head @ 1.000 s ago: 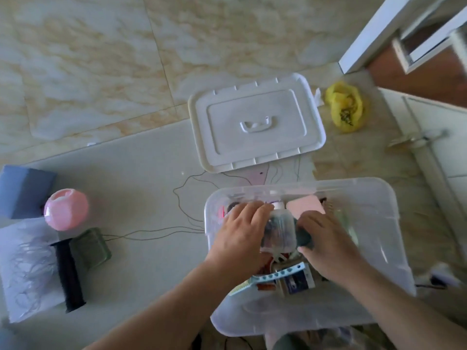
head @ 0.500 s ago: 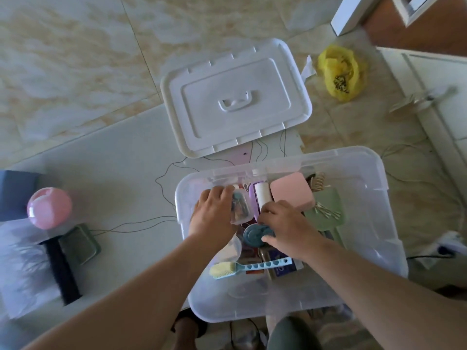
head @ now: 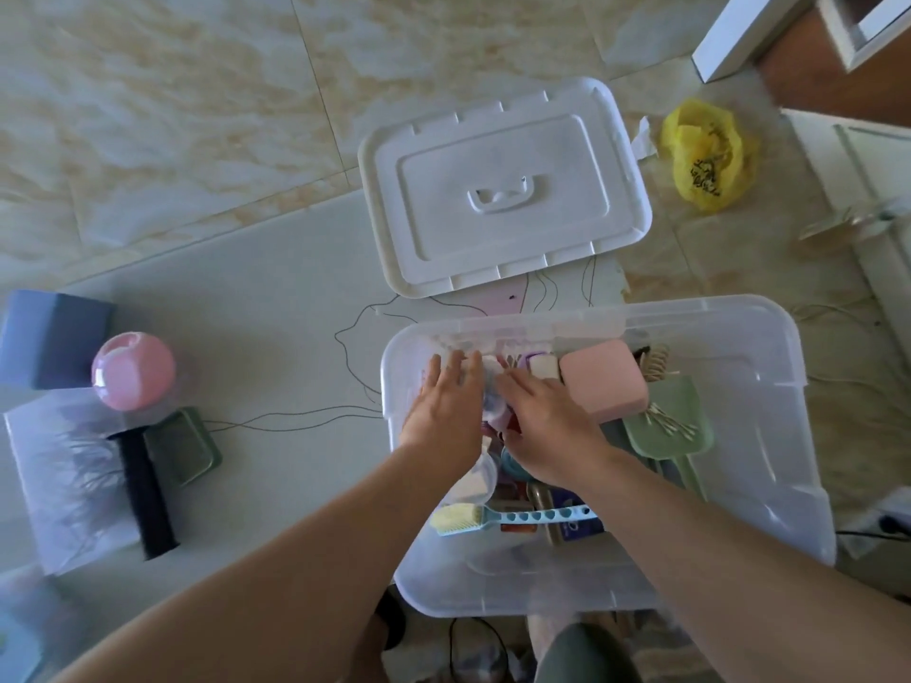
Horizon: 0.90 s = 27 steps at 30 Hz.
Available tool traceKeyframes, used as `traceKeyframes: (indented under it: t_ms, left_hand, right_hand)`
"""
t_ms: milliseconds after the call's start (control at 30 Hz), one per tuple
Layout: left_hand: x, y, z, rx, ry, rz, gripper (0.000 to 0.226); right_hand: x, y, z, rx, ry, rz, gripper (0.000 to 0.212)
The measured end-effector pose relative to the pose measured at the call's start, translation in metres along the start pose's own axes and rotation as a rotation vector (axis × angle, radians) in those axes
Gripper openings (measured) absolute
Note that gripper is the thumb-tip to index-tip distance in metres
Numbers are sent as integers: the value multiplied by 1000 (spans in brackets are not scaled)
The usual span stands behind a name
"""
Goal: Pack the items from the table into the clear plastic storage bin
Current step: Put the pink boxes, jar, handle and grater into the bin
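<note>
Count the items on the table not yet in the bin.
5: blue box, pink ball, green tin, black roll, clear bag, all at the table's left end. More may lie outside the view.

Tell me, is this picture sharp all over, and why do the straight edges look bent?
Head view: soft daylight, no hard shadows. The wide lens bows lines, so the white lid and the clear bin look curved. The middle is fairly sharp; the left hand and right hand are slightly smeared. The corners blur, as at the blue box. The bin's walls catch mild glare.
</note>
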<state>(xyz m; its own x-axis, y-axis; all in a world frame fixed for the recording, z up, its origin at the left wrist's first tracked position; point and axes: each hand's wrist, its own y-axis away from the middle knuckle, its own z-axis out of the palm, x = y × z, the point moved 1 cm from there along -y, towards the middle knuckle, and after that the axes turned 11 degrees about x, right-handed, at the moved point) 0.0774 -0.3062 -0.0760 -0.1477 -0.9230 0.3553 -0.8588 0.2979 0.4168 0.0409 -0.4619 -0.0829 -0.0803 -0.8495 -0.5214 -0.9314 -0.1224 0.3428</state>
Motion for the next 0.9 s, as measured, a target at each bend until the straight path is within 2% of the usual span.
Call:
traceKeyframes:
  t_ms: [133,200,333,433,500,567,700,800,900]
  left_hand:
    - [-1,29,-29,282,315,189,58]
    - [-15,46,-49,438,335,233,50]
    - [-89,79,-78,563,304,-40,53]
    - [-174,111,-83,537,241,-265,53]
    - [-233,136,-81,475,193,-418,53]
    - [-287,163,-76,395,154,-578,52]
    - [-371,210,-54,186,168,-840,59]
    - [-402,234,-28,100,202,-845,63]
    - [-411,244,3,135,211,-771,60]
  right_hand:
    - [-18,2,-21,153,-51,38,55]
    - [-37,2,-34,273,-15,-27,58]
    - [-104,-9,-40,446,12,-218,46]
    - [-169,-31,-12,501,-27,-345,40]
    - [-212,-49,21,441,-54,-410,43]
    - [-251,-66,61,296,-55,-422,45]
    - [-321,-89,143,-48,111,-301,46]
    - [-365,-100,199,-184,226,-221,41]
    - [-391,-105,249,-274,276,-165,42]
